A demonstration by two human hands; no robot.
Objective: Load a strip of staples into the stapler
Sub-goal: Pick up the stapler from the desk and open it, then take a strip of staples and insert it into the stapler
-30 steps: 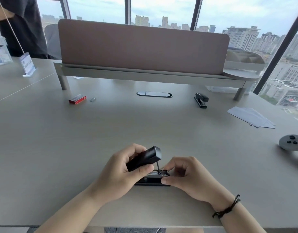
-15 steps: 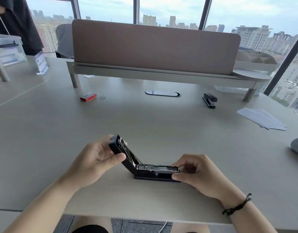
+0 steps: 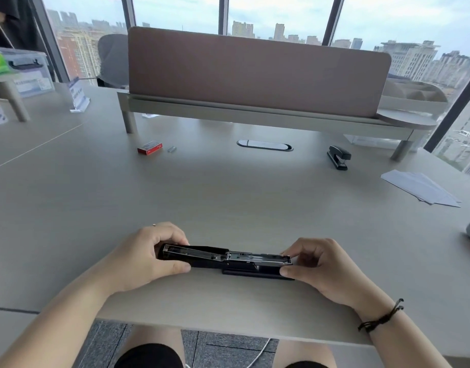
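A black stapler (image 3: 228, 261) lies opened flat on the desk near the front edge, its lid folded back to the left and the metal staple channel facing up. My left hand (image 3: 138, 258) grips the folded-back lid. My right hand (image 3: 318, 266) pinches the front end of the base and channel. Far back on the left sit a red staple box (image 3: 149, 147) and a small loose strip of staples (image 3: 171, 149) beside it.
A second black stapler (image 3: 338, 157) stands closed at the back right. White papers (image 3: 419, 187) lie at the right edge. A divider panel on a raised shelf (image 3: 255, 112) spans the back. A person in dark clothes stands at the far left.
My left hand has swung the stapler's lid from partly raised all the way back until it lies flat. My right hand stayed on the base.
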